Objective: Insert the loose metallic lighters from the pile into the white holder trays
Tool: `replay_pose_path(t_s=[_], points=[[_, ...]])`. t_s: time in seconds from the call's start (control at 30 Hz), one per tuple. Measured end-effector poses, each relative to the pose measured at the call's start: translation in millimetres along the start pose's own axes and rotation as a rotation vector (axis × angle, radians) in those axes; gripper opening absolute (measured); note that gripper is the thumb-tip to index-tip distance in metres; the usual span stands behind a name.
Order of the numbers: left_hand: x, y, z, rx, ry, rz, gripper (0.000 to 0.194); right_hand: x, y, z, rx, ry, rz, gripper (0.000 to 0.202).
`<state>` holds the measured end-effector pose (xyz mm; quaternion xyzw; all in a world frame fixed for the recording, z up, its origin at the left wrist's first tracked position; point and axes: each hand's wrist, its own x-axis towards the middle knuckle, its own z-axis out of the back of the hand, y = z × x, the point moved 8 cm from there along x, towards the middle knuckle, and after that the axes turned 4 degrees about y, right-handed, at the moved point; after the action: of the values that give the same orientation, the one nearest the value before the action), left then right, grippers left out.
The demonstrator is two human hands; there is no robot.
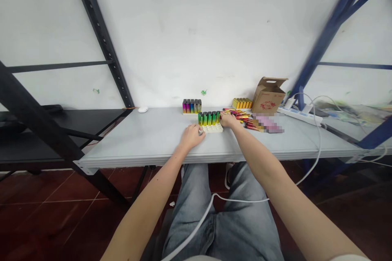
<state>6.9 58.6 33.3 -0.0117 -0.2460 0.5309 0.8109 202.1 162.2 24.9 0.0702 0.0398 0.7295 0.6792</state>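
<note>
A white tray with rows of holes sits near the front of the grey table. Shiny green-and-yellow lighters stand upright along its far side, while the near holes show bare. My left hand is closed at the tray's left front corner, thumb and fingers curled against it. At the right end of the green row is my right hand, its fingers closed around the endmost lighter, which they partly hide. Loose red-and-gold lighters lie in a pile just beyond and right of that hand.
Behind stands a tray of purple-to-gold lighters; farther right is a block of yellow ones. A brown carton, a pinkish flat item and a white power strip are at right. A white cable crosses my lap.
</note>
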Motion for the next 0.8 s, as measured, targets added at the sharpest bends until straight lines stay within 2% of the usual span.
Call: replay_pose_path(t_s=[0.2,0.3,0.4,0.57,0.7,0.8], points=[[0,0,2.4,-0.01,0.006,0.014,0.015,-10,-2,12,-0.167,-0.073,0.132,0.055],[0,0,2.9,-0.026,0.012,0.015,0.016,-15,-4,15,-0.175,-0.086,0.171,0.047],[0,0,3.1,-0.036,0.009,0.01,0.016,-16,-13,17,-0.117,-0.087,0.145,0.044],[0,0,2.7,-0.033,0.012,0.015,0.016,-21,-28,16,-0.047,-0.02,0.076,0.048],[0,0,2.5,-0.016,0.008,0.017,0.016,-29,-21,21,-0.089,-0.111,0.149,0.049],[0,0,2.3,-0.016,0.004,0.012,0.016,-31,-19,20,-0.124,-0.165,0.111,0.04]])
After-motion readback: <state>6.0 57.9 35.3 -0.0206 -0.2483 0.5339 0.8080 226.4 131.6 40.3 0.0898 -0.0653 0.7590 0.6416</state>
